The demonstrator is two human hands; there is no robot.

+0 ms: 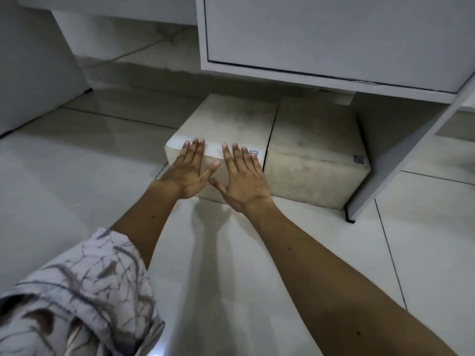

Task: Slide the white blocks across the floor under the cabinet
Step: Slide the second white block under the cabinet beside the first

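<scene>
Two off-white blocks stand side by side on the tiled floor, their far ends under the white cabinet [329, 34]. The left block [228, 122] has both my hands pressed flat against its near face, fingertips over its top edge. My left hand [189, 170] is near the block's left corner. My right hand [243, 176] is by its right edge, fingers spread, close to a small grey sticker. The right block [316, 150] touches the left one and nothing is touching it.
The cabinet's white side panel [401, 155] reaches the floor just right of the right block. A grey wall panel [33, 73] stands at the left. Glossy white floor tiles [77, 163] spread left of the blocks and toward me.
</scene>
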